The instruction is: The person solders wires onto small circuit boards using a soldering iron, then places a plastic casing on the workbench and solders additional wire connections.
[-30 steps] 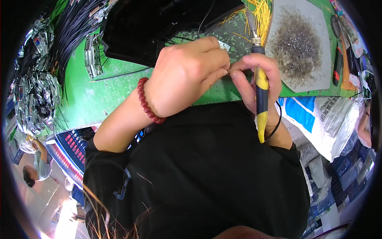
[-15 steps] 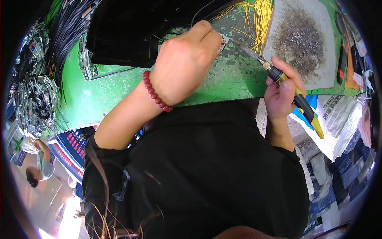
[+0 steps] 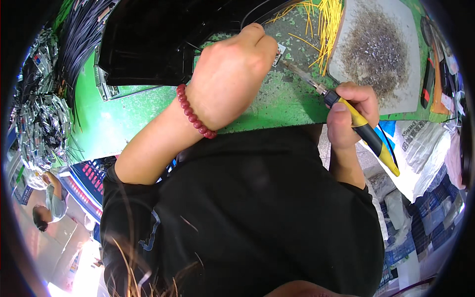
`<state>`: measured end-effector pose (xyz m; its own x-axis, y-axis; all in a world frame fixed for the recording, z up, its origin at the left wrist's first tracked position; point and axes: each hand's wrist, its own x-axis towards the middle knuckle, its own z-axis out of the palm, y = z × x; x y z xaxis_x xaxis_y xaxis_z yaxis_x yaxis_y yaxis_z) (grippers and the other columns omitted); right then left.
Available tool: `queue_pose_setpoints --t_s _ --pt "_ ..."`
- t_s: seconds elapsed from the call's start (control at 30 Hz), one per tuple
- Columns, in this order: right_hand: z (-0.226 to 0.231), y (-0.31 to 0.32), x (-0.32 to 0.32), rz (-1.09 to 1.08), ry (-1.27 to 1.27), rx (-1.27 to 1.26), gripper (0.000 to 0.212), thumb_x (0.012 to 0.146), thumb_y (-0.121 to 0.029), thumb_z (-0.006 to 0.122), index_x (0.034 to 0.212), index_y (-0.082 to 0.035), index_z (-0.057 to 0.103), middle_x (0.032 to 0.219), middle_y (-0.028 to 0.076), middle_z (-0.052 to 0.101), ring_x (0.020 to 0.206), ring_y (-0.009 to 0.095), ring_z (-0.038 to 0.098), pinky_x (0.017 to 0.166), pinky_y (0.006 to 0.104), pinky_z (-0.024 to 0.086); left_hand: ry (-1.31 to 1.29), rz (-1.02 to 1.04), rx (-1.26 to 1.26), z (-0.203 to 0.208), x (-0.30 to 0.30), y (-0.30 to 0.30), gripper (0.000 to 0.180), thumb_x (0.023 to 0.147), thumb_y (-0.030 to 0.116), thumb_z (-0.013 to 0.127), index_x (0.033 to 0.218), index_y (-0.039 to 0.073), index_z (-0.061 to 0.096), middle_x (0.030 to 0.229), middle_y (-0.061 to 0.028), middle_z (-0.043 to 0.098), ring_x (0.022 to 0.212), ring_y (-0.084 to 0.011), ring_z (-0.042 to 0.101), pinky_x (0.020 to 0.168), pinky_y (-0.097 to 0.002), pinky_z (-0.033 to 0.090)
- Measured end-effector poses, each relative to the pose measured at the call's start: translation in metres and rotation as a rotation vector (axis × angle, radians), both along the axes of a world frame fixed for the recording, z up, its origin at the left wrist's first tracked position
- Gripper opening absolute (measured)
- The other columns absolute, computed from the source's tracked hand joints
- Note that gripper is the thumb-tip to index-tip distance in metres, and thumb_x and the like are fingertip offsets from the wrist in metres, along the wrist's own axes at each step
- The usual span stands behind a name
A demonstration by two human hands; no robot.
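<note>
My left hand (image 3: 235,76), with a red bead bracelet (image 3: 190,111) at the wrist, is closed over the bench, knuckles up. A small pale circuit board (image 3: 279,53) sticks out beyond its fingers; the fingertips themselves are hidden. A thin dark wire (image 3: 243,21) runs down to the same fingers. My right hand (image 3: 350,111) grips a soldering iron (image 3: 372,134) by its yellow and black handle. The iron's tip points up and left, close to the board; whether it touches cannot be made out.
Yellow wires (image 3: 329,29) lie beyond the iron, beside a pale sheet (image 3: 413,94) strewn with dark crumbs. A large black box (image 3: 148,54) stands left of my hand. Dark wires (image 3: 86,44) and shiny metal parts (image 3: 42,126) fill the left edge. Tools (image 3: 429,79) lie far right.
The soldering iron in my right hand has moved left and slightly down, bringing its tip nearer the board. My left hand has barely shifted. The black box sits slightly further left.
</note>
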<state>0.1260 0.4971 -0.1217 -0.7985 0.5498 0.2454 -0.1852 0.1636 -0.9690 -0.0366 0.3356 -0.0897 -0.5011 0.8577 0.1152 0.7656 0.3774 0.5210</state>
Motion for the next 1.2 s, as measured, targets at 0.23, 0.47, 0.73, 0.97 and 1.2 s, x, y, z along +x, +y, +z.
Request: queue_pose_setpoints --t_s 0.23,0.47,0.73,0.97,1.2 --pt "0.0049 0.0008 -0.0014 0.044 -0.059 0.061 0.027 0.082 -0.019 0.073 0.094 0.0 0.058 0.08 0.004 0.058 0.065 0.007 0.048 0.059 0.0221 0.037 -0.007 0.005 -0.01 -0.0005 0.0 -0.0002 0.011 0.078 0.001 0.067 0.086 0.003 0.059 0.088 -0.0107 0.057 0.075 -0.032 0.061 0.063 -0.0379 0.052" --pt "0.0053 0.0023 -0.0014 0.066 -0.078 0.11 0.026 0.081 -0.016 0.073 0.093 0.001 0.058 0.081 0.007 0.059 0.066 0.009 0.049 0.059 0.0231 0.038 0.0 0.003 -0.011 -0.0014 -0.0005 -0.001 0.01 0.078 0.001 0.067 0.085 0.003 0.059 0.089 -0.0105 0.058 0.075 -0.032 0.062 0.063 -0.0382 0.052" --pt "-0.003 0.0025 0.0017 0.019 0.061 0.066 0.028 0.082 -0.018 0.074 0.092 0.0 0.055 0.083 0.01 0.059 0.071 0.013 0.05 0.064 0.0253 0.039 0.007 -0.001 -0.018 -0.003 -0.0003 -0.0017 0.009 0.079 0.002 0.066 0.085 0.003 0.06 0.089 -0.0099 0.059 0.073 -0.0316 0.062 0.062 -0.0378 0.053" --pt "0.0001 0.0009 -0.0015 0.021 0.042 0.068 0.025 0.081 -0.015 0.069 0.091 0.001 0.053 0.078 0.009 0.056 0.068 0.013 0.048 0.062 0.0257 0.038 0.001 0.016 0.0 -0.0028 -0.0011 -0.0023 0.007 0.078 0.002 0.066 0.082 0.002 0.061 0.088 -0.0103 0.06 0.074 -0.0316 0.062 0.062 -0.0375 0.053" --pt "0.0021 0.0006 -0.0039 0.021 0.023 0.097 0.021 0.08 -0.012 0.065 0.088 0.002 0.051 0.074 0.009 0.054 0.066 0.014 0.047 0.062 0.0264 0.038 0.017 0.022 -0.003 -0.0036 0.0001 0.0 0.007 0.078 0.002 0.067 0.082 0.003 0.061 0.088 -0.01 0.06 0.073 -0.0313 0.062 0.062 -0.037 0.053"
